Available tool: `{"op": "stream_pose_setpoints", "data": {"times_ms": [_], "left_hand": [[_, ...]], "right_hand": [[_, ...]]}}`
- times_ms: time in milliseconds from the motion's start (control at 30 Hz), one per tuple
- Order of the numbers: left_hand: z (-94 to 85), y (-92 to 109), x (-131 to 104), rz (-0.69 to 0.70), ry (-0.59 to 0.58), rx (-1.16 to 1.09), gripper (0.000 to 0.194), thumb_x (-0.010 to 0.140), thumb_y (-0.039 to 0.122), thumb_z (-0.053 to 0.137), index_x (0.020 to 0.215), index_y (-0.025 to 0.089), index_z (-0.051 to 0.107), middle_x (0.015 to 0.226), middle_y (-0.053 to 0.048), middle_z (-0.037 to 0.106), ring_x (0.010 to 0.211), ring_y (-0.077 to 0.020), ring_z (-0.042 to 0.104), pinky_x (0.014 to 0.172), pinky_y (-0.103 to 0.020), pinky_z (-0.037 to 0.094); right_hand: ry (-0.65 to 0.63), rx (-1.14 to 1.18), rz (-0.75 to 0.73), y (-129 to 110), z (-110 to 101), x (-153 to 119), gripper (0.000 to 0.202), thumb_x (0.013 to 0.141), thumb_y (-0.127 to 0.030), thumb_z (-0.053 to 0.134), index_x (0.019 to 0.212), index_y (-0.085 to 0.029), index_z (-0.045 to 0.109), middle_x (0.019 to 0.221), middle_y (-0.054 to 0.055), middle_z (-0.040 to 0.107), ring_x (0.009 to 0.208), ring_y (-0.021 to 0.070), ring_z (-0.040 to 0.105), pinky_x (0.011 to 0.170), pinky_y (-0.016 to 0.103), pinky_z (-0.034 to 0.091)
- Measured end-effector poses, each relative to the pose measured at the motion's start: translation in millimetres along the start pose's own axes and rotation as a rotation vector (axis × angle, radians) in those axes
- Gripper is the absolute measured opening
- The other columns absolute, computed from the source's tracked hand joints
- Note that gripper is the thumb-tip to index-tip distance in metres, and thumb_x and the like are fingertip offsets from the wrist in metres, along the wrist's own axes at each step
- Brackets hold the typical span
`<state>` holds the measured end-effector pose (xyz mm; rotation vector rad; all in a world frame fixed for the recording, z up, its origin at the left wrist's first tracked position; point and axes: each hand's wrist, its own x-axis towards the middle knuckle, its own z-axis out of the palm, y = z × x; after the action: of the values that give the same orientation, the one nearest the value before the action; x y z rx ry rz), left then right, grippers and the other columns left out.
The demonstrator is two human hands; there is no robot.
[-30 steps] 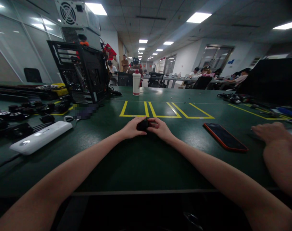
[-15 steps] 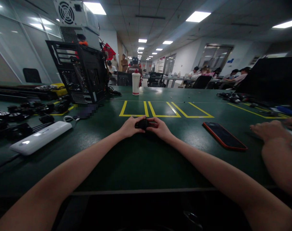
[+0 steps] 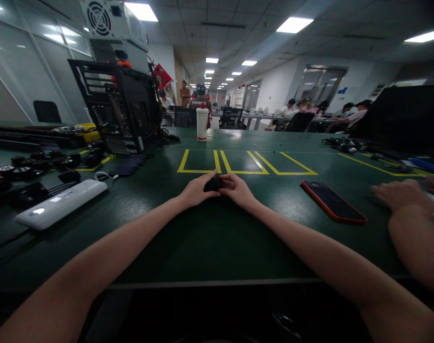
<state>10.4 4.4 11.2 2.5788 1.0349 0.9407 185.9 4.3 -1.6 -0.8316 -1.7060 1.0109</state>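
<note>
Between my two hands is a small, dark, rounded object (image 3: pixel 212 184), its kind too small and dark to make out. My left hand (image 3: pixel 196 190) grips it from the left, thumb on the near side and fingers on the far side. From the right, my right hand (image 3: pixel 237 191) pinches it with bent fingertips. Both hands are just above or on the green table (image 3: pixel 188 238), short of the yellow tape outlines (image 3: pixel 242 172). The object's underside is hidden.
On the left lie a white power strip (image 3: pixel 63 204) and black cabled parts (image 3: pixel 34 190). Behind them stands an open computer case (image 3: pixel 131 109). A white cup (image 3: pixel 202 125) stands farther back. To the right are an orange-edged phone (image 3: pixel 333 201) and another person's hand (image 3: pixel 404 195).
My left hand has shifted slightly around the dark object, its fingers now covering it differently. My right hand stays nearly in place. At the far left edge, part of another hand has appeared.
</note>
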Motion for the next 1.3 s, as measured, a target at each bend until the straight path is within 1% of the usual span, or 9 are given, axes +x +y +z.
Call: {"op": "stream_pose_setpoints", "data": {"times_ms": [133, 300, 433, 600, 767, 900, 1133, 1233, 1300], "left_hand": [[4.5, 1.1, 2.8, 0.077, 0.050, -0.017, 0.065, 0.071, 0.029, 0.059, 0.127, 0.019, 0.028, 0.128, -0.009, 0.041, 0.117, -0.0208, 0.040, 0.098, -0.039, 0.031], [3.9, 5.6, 3.2, 0.076, 0.078, -0.051, 0.064, 0.068, 0.022, 0.060, 0.125, 0.018, 0.031, 0.127, -0.009, 0.043, 0.117, -0.0217, 0.040, 0.099, -0.040, 0.030], [2.5, 6.5, 1.1, 0.066, 0.076, -0.061, 0.062, 0.067, 0.021, 0.061, 0.123, 0.018, 0.034, 0.123, -0.008, 0.046, 0.113, -0.0215, 0.044, 0.097, -0.038, 0.033], [4.0, 3.5, -2.3, 0.098, 0.087, -0.033, 0.067, 0.068, 0.018, 0.060, 0.127, 0.020, 0.028, 0.129, -0.008, 0.040, 0.119, -0.0205, 0.037, 0.101, -0.038, 0.029], [4.0, 3.2, -3.8, 0.106, 0.091, -0.011, 0.063, 0.069, 0.018, 0.059, 0.126, 0.019, 0.031, 0.129, -0.008, 0.040, 0.121, -0.0201, 0.035, 0.102, -0.038, 0.028], [4.6, 2.5, -3.8, 0.115, 0.098, -0.008, 0.063, 0.069, 0.018, 0.059, 0.126, 0.019, 0.030, 0.129, -0.008, 0.040, 0.120, -0.0205, 0.035, 0.101, -0.039, 0.029], [8.1, -1.5, -3.2, 0.114, 0.123, 0.008, 0.063, 0.069, 0.018, 0.059, 0.125, 0.018, 0.031, 0.127, -0.009, 0.041, 0.120, -0.0204, 0.036, 0.102, -0.037, 0.029], [8.2, -1.5, -3.6, 0.111, 0.121, 0.010, 0.063, 0.069, 0.017, 0.059, 0.125, 0.018, 0.031, 0.128, -0.009, 0.040, 0.120, -0.0206, 0.036, 0.101, -0.038, 0.029], [8.1, -1.2, -3.9, 0.108, 0.119, 0.013, 0.064, 0.069, 0.018, 0.060, 0.125, 0.018, 0.031, 0.128, -0.009, 0.040, 0.119, -0.0211, 0.036, 0.101, -0.038, 0.030]], "right_hand": [[0.043, -0.029, -0.036, 2.0, -0.3, 1.3, 0.034, 0.061, -0.010, 0.059, 0.092, -0.018, 0.048, 0.100, 0.003, 0.055, 0.100, 0.0155, 0.054, 0.090, 0.034, 0.042], [0.035, -0.083, -0.071, 3.4, -0.5, 0.9, 0.033, 0.062, -0.011, 0.059, 0.093, -0.019, 0.047, 0.101, 0.003, 0.054, 0.102, 0.0158, 0.052, 0.092, 0.034, 0.041], [0.032, -0.102, -0.078, 3.1, 0.7, -0.3, 0.034, 0.062, -0.013, 0.059, 0.093, -0.019, 0.048, 0.102, 0.003, 0.054, 0.102, 0.0164, 0.052, 0.091, 0.035, 0.042], [-0.001, -0.086, -0.090, -1.5, 3.5, -3.3, 0.034, 0.063, -0.014, 0.058, 0.095, -0.018, 0.048, 0.102, 0.004, 0.054, 0.100, 0.0153, 0.054, 0.092, 0.034, 0.040], [0.008, -0.095, -0.081, -5.2, 3.1, -3.9, 0.027, 0.070, -0.021, 0.055, 0.096, -0.018, 0.049, 0.101, 0.004, 0.055, 0.098, 0.0153, 0.055, 0.087, 0.032, 0.044], [0.008, -0.119, -0.081, -4.1, 2.1, -1.9, 0.034, 0.069, -0.017, 0.056, 0.102, -0.018, 0.049, 0.108, 0.006, 0.052, 0.101, 0.0161, 0.053, 0.090, 0.034, 0.041], [-0.055, -0.010, -0.067, -0.1, 2.4, -2.0, 0.035, 0.064, -0.012, 0.058, 0.096, -0.020, 0.047, 0.106, 0.003, 0.053, 0.095, 0.0149, 0.056, 0.089, 0.036, 0.042], [-0.069, 0.015, -0.065, -0.5, 2.7, -3.2, 0.035, 0.065, -0.014, 0.058, 0.097, -0.021, 0.047, 0.108, 0.003, 0.051, 0.095, 0.0149, 0.056, 0.087, 0.035, 0.044], [-0.036, -0.003, -0.053, -1.2, 3.1, -3.0, 0.030, 0.068, -0.018, 0.057, 0.097, -0.021, 0.048, 0.106, 0.004, 0.053, 0.093, 0.0153, 0.057, 0.084, 0.034, 0.045]]}}
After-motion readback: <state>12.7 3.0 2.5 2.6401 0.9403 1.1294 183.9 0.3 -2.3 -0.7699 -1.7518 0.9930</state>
